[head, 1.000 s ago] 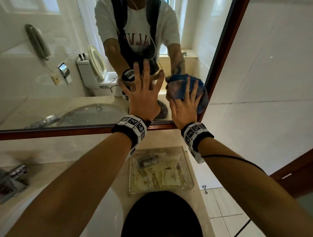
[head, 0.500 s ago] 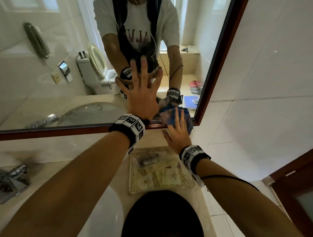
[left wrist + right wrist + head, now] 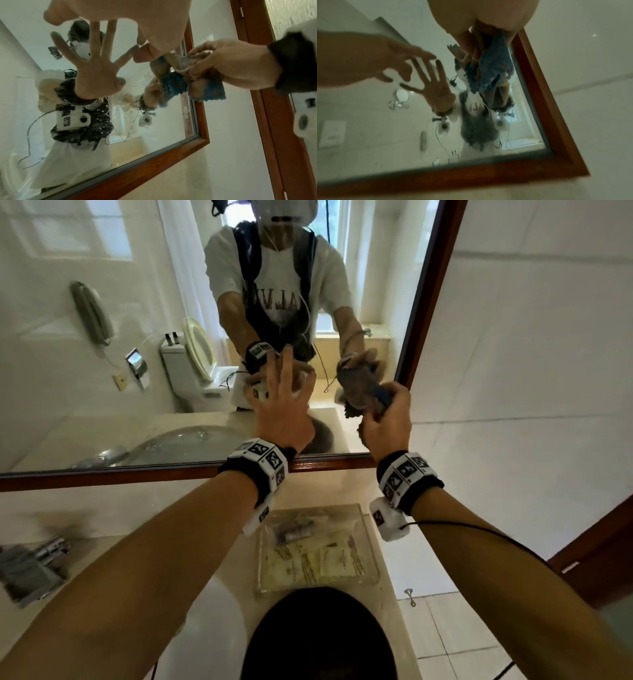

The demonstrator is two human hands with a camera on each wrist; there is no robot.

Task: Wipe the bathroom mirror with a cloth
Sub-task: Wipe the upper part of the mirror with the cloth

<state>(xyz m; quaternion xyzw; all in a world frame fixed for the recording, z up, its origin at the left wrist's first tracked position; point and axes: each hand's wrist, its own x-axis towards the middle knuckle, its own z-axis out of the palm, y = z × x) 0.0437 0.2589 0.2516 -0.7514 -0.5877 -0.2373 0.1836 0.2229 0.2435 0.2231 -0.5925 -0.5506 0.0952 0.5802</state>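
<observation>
On the far left the mirror reflects a wall phone and the toilet, and from the head view I cannot tell whether that wide stretch of glass has been wiped; no streaks or haze stand out there, but the picture is too coarse to judge. Nearer the middle, the left hand has its fingers spread and only loosely bent, fingertips on or just off the glass, holding nothing and seemingly bracing. The left wrist view shows fine specks and droplets on the glass below that hand, so at least this lower part looks unfinished. Further right, the right hand is clenched around the cloth, a blue rag bunched into a wad close to the mirror's right frame, near the lower right corner; whether the wad touches the glass is unclear. My guess is that the wiping is under way, with the lower middle and perhaps the left side still to do.
</observation>
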